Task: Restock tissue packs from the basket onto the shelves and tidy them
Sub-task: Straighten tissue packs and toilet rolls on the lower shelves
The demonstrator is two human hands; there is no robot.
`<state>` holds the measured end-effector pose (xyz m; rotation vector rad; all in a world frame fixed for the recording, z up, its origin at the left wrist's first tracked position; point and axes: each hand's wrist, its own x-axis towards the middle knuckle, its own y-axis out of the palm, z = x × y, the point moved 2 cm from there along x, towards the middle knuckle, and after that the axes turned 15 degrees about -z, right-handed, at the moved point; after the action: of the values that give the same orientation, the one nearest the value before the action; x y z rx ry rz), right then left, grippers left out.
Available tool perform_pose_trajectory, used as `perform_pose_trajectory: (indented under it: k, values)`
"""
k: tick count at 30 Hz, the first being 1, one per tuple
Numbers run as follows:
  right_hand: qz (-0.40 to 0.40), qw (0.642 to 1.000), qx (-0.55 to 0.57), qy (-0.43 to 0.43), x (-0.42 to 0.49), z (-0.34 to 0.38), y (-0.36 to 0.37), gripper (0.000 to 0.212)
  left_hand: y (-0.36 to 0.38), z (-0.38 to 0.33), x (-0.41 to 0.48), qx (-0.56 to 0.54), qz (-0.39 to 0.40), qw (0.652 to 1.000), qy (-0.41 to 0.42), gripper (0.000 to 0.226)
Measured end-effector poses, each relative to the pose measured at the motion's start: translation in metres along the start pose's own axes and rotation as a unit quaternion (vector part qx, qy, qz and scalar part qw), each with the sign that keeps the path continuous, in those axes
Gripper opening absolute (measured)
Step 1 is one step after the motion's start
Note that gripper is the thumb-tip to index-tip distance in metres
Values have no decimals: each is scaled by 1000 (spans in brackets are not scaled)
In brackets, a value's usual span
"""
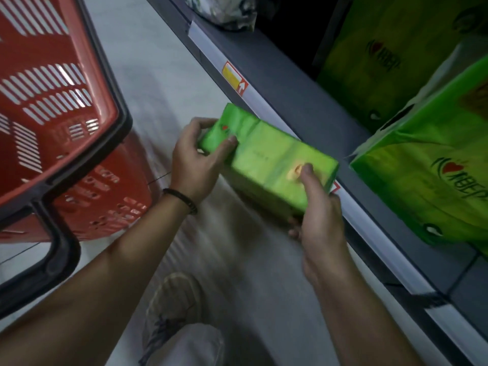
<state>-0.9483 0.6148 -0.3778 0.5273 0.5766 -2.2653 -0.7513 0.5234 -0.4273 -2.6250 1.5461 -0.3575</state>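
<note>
The floor (pixel 158 75) is pale and smooth, and this looks like a shop aisle. A grey metal shelf (pixel 277 83) runs low along the right side, with a long white strip (pixel 211 52) on its front edge and a yellow and red tag (pixel 234 78) stuck on the strip. There is one red basket (pixel 52 101) on the left, up off the floor. It is hard plastic with lots of little slots in its walls and a thick black rim. Two big green packs sit on the shelf, one near (pixel 427 167) and one farther back in the dark (pixel 390 48). Both are soft and shiny, like plastic bags. One crinkly pale pack (pixel 224 9) sits at the far end. There is one smaller tissue pack (pixel 266 154) - green, shaped like a brick, in smooth wrap - held in the air over the floor, just beside the shelf edge. The left hand (pixel 195 165) grips its far end, fingers curled round it and thumb on top. The right hand (pixel 319 217) grips the near end, thumb on top and fingers under. A dark bracelet (pixel 182 199) is on the left wrist. One blurry shoe (pixel 171 299) is on the floor below.
</note>
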Motion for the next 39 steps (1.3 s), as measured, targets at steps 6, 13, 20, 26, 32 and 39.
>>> perform_pose_trajectory:
  k: [6,13,20,26,32,39]
  values:
    - [3,988,-119,-100,34,11,2,87,18,2,15,-47,21,997,-61,60]
    - [48,987,-129,-83,48,-26,-4,84,10,33,0,-48,175,981,-62,68]
    - [49,990,-40,-128,32,13,-1,41,13,-16,19,-92,105,990,-38,64]
    - [63,969,-28,-237,4,92,-3,57,26,-102,50,-150,34,988,28,50]
    - [32,958,-4,-285,11,136,-13,30,87,-150,66,-229,-22,973,0,61]
    - [36,967,29,-250,53,136,-18,104,169,-130,79,-193,132,966,-110,90]
